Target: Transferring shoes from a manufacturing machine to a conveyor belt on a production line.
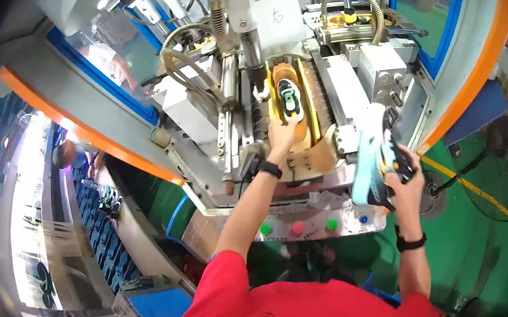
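Observation:
My left hand (281, 138) reaches into the press machine, fingers closed at the near end of a black, white and mint sneaker (289, 99). That sneaker lies lengthwise in a yellow-edged trough (316, 118) with brown pads around it. To the right of the machine's bed, my right hand (408, 187) grips a second sneaker (374, 160) on its black upper. Its pale mint sole faces left, and it is raised off the machine, standing on end. A metal cylinder (252, 55) hangs just left of the trough.
A front panel (315, 228) with green, red and blue buttons runs below the trough. Orange-edged frames (473, 77) flank the machine. A black fan (486, 157) stands at right. At left, a conveyor (102, 229) carries shoes (110, 202), with another person (69, 155) beyond.

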`<state>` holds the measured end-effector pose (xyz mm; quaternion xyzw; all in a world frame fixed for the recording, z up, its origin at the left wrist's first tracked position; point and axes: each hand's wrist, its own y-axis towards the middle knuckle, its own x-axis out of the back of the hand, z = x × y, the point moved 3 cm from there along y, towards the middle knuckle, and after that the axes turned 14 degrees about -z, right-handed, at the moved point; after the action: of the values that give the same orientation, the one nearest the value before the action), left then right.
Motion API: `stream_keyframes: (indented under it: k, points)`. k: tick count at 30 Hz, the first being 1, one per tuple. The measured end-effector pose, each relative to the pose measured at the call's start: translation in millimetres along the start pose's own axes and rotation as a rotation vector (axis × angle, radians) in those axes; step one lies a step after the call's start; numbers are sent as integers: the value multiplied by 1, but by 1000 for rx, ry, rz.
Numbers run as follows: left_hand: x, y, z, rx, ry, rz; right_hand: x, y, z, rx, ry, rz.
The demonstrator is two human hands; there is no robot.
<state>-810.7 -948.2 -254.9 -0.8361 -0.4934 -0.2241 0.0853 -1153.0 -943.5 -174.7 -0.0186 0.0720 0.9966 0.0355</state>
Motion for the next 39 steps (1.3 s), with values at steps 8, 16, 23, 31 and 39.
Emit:
stream_keyframes:
  k: [8,16,23,31,39]
  points:
    - [-74,104,46,-80,291,-226,25,29,25,-14,-221,-199]
    - [61,29,-3,741,-690,316,-113,179,36,82,-735,119]
    - [273,-117,-6,660,-787,222,-348,132,-18,62,-953,534]
    - [411,-228,23,562,-724,-407,-407,78,-110,188,-1039,156]
    - [419,-309,68,616,-625,-791,-296,-118,14,631,-472,561]
